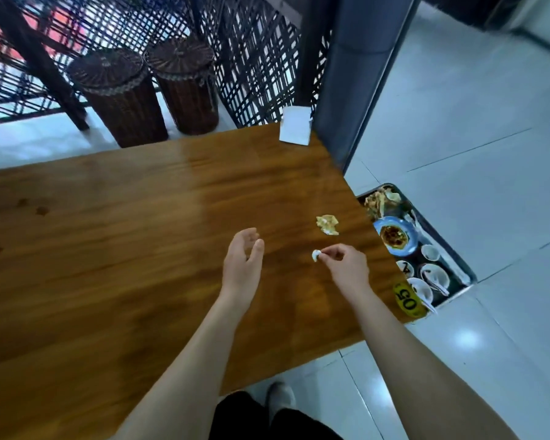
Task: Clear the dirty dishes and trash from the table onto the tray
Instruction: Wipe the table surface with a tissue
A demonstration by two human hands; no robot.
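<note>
My right hand (346, 263) pinches a small white scrap of trash (315, 255) between thumb and fingers, just above the wooden table (124, 249). A crumpled, stained napkin (327, 225) lies on the table a little beyond that hand. My left hand (243, 258) hovers over the table to the left, fingers relaxed and holding nothing. Past the table's right edge, lower down, is a dark tray (458, 265) holding a blue plate with food remains (394, 238), several small white bowls (434, 274) and food scraps.
A white card holder (295, 125) stands at the table's far right corner. A yellow number tag (407, 300) marks the right edge. Two wicker stools (124, 96) and a lattice screen (251, 58) stand beyond the table. A shiny tiled floor (473, 122) lies to the right.
</note>
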